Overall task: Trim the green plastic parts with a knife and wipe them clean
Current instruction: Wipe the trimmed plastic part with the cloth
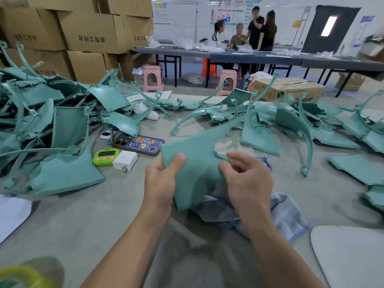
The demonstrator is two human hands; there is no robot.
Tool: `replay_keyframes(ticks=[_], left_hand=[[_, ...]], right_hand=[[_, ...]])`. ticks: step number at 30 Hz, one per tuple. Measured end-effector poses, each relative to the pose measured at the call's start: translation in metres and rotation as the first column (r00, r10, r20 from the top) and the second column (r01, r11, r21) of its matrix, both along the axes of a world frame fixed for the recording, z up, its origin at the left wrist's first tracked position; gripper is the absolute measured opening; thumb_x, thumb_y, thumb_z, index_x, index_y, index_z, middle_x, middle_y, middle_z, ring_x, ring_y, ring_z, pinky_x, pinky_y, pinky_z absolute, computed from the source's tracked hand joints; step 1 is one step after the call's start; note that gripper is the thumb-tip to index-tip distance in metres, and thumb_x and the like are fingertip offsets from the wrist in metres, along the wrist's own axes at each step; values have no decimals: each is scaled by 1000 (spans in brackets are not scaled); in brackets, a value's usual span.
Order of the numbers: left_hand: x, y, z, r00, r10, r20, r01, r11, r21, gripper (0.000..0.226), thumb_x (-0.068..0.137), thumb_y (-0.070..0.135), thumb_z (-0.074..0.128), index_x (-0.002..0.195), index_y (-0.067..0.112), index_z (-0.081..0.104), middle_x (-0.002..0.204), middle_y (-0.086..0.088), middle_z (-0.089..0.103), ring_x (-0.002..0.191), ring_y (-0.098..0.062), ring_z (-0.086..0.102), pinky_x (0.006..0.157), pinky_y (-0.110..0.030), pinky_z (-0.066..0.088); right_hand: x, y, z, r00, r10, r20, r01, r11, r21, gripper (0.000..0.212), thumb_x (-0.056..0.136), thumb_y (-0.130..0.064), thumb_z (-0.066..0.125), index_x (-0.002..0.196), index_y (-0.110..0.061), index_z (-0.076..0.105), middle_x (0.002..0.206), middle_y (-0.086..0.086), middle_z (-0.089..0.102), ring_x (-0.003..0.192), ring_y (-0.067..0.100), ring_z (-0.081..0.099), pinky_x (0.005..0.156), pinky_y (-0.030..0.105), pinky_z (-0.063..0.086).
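I hold a green plastic part (195, 154) up over the grey work surface. My left hand (161, 179) grips its lower left edge, thumb on the front face. My right hand (247, 179) is at the part's right edge, its curled fingers pinching a small, blurred whitish scrap (222, 151) against the plastic. A blue-grey cloth (280, 213) lies under and behind both hands. No knife shows in view.
Heaps of green parts lie at the left (62, 125) and right (311, 125). A phone (138, 145), green timer (104, 157) and white charger (125, 161) lie left of my hands. Cardboard boxes (91, 32) are stacked behind; people stand at a far table (249, 56).
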State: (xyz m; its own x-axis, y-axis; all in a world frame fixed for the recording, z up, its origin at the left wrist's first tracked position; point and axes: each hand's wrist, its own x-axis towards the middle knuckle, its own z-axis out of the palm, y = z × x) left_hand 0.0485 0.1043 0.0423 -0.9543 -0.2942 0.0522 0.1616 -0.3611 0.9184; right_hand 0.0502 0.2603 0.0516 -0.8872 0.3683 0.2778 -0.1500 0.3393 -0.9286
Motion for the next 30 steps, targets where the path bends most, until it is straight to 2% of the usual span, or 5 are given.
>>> replay_keyframes(ticks=[6,10,20,24,30], left_hand=[[21,13,8,950,-148,-276,-11,865,-502,43,89,25,57,128,40,65,118,16,72,107,-4,67,87,-21,54],[37,34,19,899,-379,-220,163,754,-636,61,73,18,58,126,44,68,144,29,52,141,5,39,118,-26,34],[90,110,58,923,-56,-380,-206,762,-614,83,78,22,82,149,32,40,96,28,70,97,5,65,85,-8,46],[130,167,62,888,-442,-127,282,741,-609,59,79,38,76,134,39,53,103,18,65,97,-1,63,79,-9,46],[225,260,9,459,-875,151,869,408,-279,23,83,12,78,98,30,73,72,-6,68,62,-19,59,54,-25,49]], right_hand=[[29,-23,21,800,599,-32,-578,756,-309,55,78,-43,74,131,-34,61,123,-11,71,118,3,65,94,27,54],[34,5,37,893,448,-37,-392,736,-552,24,87,-10,69,111,-15,73,107,14,77,103,35,73,90,52,59],[135,140,37,942,335,3,-271,768,-581,21,74,-2,73,94,-4,80,103,22,76,86,28,75,69,33,61],[221,191,23,963,267,-15,-228,792,-567,30,74,-8,73,104,-1,78,108,25,74,91,33,74,74,37,60],[374,242,-23,994,-74,83,111,685,-720,44,70,-2,75,114,0,74,115,28,72,94,36,75,73,37,62]])
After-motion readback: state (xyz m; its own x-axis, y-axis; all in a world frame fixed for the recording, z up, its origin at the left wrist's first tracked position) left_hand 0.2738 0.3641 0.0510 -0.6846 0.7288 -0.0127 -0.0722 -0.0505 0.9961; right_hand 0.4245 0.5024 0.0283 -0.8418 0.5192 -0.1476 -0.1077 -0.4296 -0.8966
